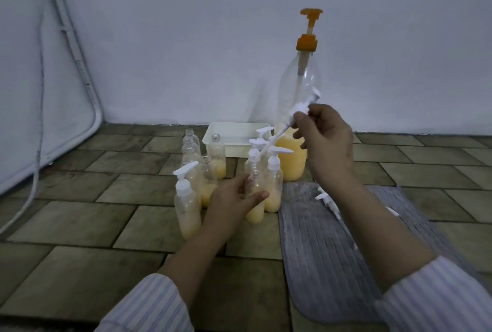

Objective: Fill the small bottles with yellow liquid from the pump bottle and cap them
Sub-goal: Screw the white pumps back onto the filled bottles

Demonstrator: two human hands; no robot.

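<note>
Left hand [234, 198] grips an uncapped bottle [255, 202]; right hand [326, 140] pinches a pump cap [298, 112] above it.

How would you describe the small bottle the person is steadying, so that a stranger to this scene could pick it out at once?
Start at the tall pump bottle with the orange pump, standing against the wall. In front of it, on the tiled floor, stands a cluster of small bottles. The one meant is the small bottle at the cluster's near edge, gripped by the left hand; unlike the capped bottles just behind it, its neck is open.
</note>
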